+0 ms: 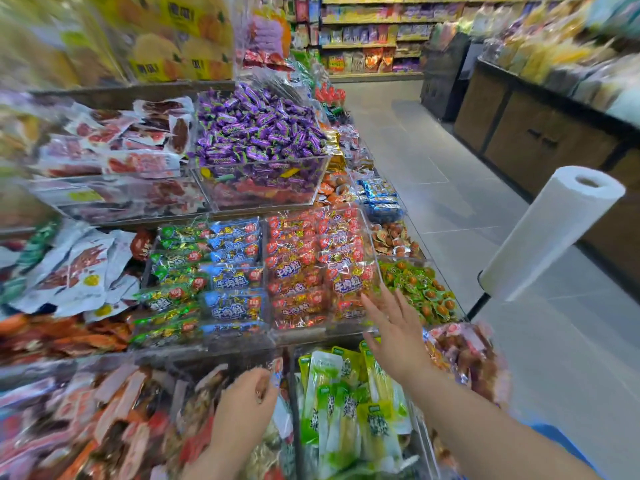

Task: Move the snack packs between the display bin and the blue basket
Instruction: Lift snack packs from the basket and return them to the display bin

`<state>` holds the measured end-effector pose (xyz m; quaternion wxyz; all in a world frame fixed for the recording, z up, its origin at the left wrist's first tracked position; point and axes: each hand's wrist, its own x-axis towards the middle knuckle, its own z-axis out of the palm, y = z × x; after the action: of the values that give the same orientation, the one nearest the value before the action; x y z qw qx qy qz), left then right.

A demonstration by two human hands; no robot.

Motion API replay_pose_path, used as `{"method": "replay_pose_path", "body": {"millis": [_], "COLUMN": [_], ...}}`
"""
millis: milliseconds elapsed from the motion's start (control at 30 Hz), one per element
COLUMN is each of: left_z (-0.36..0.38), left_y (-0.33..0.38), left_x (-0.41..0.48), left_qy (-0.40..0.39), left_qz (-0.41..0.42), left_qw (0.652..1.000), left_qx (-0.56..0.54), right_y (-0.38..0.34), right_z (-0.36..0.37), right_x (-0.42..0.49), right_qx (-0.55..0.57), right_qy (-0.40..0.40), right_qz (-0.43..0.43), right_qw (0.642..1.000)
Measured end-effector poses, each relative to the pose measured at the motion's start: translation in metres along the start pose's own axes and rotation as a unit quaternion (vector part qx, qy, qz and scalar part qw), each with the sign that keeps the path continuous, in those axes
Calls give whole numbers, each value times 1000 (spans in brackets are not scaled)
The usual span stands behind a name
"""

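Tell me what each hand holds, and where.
Left hand pinches a small snack pack at its lower end; right hand, fingers spread, holds nothing.

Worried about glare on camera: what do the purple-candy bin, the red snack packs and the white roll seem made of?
Purple-candy bin: clear rigid plastic, probably acrylic; candies show through its walls. Red snack packs: glossy plastic film, crinkled with bright highlights. White roll: thin matte plastic or paper; hollow core shows.
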<state>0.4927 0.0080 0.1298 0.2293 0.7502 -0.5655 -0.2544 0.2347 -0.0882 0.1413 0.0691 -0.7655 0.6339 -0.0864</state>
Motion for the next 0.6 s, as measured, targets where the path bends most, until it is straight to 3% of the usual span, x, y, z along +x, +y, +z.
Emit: {"method": "replay_pose_path", "body": {"millis": [100,233,467,600], "left_z": [2,-1,8,17], "left_y": [11,54,69,64], "left_x": [-1,40,87,97], "left_qy": [22,47,-41,-51], "left_qz": [17,99,145,120], "left_qw": [1000,989,953,942], "left_qx": [14,102,264,308], "right_y": [-7,-11,-11,-11], "right_z": [-6,-8,11,10], "right_x": [27,60,92,109], "right_qx": [-52,-78,-132,-135], "right_qy": [-39,-97,-137,-174], "right_qz": [-56,-57,-71,-73], "right_qw": [996,991,979,973]}}
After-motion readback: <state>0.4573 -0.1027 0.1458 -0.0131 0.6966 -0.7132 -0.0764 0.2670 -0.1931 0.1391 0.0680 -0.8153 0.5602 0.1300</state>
